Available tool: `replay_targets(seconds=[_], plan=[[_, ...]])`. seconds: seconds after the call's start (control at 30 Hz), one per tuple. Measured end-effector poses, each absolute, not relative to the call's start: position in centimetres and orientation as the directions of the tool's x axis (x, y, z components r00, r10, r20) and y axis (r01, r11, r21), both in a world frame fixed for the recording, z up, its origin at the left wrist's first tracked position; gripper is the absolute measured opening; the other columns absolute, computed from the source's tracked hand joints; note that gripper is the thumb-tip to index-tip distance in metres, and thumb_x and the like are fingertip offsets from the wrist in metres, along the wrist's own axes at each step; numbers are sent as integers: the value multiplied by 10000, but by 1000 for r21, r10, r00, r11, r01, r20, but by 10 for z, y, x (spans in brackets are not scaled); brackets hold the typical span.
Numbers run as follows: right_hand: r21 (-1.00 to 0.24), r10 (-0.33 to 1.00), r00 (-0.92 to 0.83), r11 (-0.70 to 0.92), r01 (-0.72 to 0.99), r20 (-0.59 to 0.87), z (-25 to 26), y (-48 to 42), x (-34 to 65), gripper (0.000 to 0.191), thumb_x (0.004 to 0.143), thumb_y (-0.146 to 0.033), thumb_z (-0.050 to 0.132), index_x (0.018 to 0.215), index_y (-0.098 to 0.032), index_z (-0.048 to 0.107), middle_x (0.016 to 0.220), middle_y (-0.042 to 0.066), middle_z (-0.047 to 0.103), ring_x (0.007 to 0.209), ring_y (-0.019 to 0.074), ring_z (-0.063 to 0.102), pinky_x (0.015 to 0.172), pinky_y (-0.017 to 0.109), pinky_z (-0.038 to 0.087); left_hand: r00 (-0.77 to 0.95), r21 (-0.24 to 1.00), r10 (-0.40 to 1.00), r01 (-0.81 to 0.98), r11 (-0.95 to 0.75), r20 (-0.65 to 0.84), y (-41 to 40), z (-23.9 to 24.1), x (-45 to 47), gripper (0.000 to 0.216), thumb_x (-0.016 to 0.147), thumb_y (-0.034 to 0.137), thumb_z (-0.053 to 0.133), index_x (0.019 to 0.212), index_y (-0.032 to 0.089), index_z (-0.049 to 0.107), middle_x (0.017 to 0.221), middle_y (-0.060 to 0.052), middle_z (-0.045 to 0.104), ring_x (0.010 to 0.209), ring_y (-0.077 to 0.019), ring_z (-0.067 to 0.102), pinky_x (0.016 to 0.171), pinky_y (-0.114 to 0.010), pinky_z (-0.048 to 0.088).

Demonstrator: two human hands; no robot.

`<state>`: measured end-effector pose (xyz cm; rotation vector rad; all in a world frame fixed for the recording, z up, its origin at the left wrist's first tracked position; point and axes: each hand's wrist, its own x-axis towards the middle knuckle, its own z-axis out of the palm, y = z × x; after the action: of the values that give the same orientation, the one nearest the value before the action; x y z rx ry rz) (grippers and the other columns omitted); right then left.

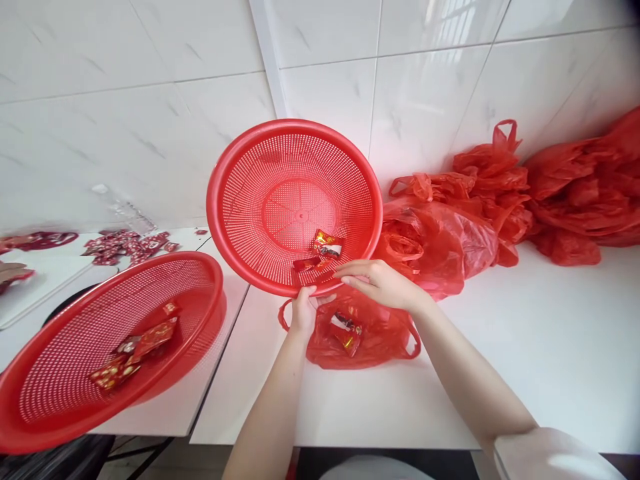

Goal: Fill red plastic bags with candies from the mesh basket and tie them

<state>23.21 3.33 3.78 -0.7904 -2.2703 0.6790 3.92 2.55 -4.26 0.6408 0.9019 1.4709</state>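
A round red perforated basket (260,200) is tipped up toward me above an open red plastic bag (380,343) on the white table. My left hand (303,312) grips the basket's lower rim. My right hand (381,282) rests on the same rim with its fingers curled toward the left. Two red wrapped sweets (320,252) lie at the basket's bottom edge, just beside my right fingers. More wrapped sweets (346,331) are inside the bag beneath the basket.
A second red basket (60,373) with several red packets sits at the left, overhanging the table's front edge. Loose red packets (127,245) lie scattered at the far left. Crumpled red plastic bags (500,193) are heaped against the tiled wall at the right.
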Motion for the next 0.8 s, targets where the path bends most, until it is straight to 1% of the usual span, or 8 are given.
replay_targets(seconds=[0.13, 0.23, 0.3, 0.4, 0.5, 0.6, 0.7, 0.8], plan=[[-559, 729, -540, 677, 479, 420, 17, 43, 220, 378, 989, -338, 443, 1297, -180, 597, 1308, 116, 626, 1221, 244, 577, 1047, 431, 446, -102, 839, 991, -544, 13, -82, 22, -46, 46, 279, 612, 244, 637, 879, 171, 676, 876, -51, 746, 986, -294, 683, 824, -408, 561], [-485, 745, -577, 662, 572, 336, 2, 48, 213, 508, 976, -380, 466, 1428, -148, 459, 1451, 160, 489, 1356, 291, 444, 1108, 502, 364, -71, 854, 991, -518, 57, -109, 18, -50, 51, 218, 612, 246, 637, 814, 174, 678, 858, -59, 748, 955, -306, 692, 812, -408, 556], [-467, 743, -603, 660, 588, 291, -1, 48, 212, 504, 969, -376, 482, 1417, -146, 476, 1456, 164, 481, 1363, 302, 428, 1113, 515, 347, -69, 858, 989, -508, 75, -128, 17, -52, 53, 185, 599, 242, 640, 768, 172, 670, 838, -59, 745, 935, -306, 697, 802, -407, 556], [-490, 685, -656, 710, 505, 317, 3, 48, 217, 406, 925, -336, 571, 1295, -169, 600, 1326, 146, 588, 1227, 271, 543, 1048, 451, 427, -78, 846, 989, -529, 68, -128, 19, -51, 52, 179, 573, 243, 641, 737, 174, 657, 805, -49, 736, 923, -303, 697, 787, -406, 560], [-523, 623, -684, 754, 398, 379, 9, 49, 224, 343, 838, -255, 688, 1176, -195, 676, 1159, 110, 656, 1085, 238, 601, 961, 393, 484, -67, 831, 990, -553, 70, -128, 21, -48, 50, 179, 577, 269, 630, 726, 171, 650, 793, -56, 730, 932, -302, 689, 779, -405, 561], [-589, 656, -635, 721, 366, 409, 13, 50, 229, 245, 861, -155, 628, 1086, -198, 716, 1047, 79, 699, 967, 197, 643, 892, 342, 508, -77, 835, 989, -547, 62, -124, 23, -47, 48, 218, 590, 282, 629, 770, 161, 655, 814, -62, 729, 943, -296, 682, 780, -409, 560], [-651, 689, -617, 673, 350, 380, 19, 47, 233, 274, 875, -197, 627, 1136, -202, 707, 1026, 67, 733, 884, 186, 675, 840, 317, 517, -93, 834, 990, -550, 38, -106, 23, -47, 46, 271, 603, 276, 629, 844, 155, 660, 847, -62, 732, 954, -285, 679, 793, -408, 555], [-687, 660, -661, 665, 293, 357, 26, 42, 236, 259, 904, -239, 597, 1134, -208, 712, 1039, 56, 744, 880, 181, 686, 832, 300, 513, -73, 823, 991, -566, 51, -113, 23, -48, 45, 280, 609, 284, 619, 852, 149, 659, 846, -68, 730, 961, -286, 679, 804, -411, 550]])
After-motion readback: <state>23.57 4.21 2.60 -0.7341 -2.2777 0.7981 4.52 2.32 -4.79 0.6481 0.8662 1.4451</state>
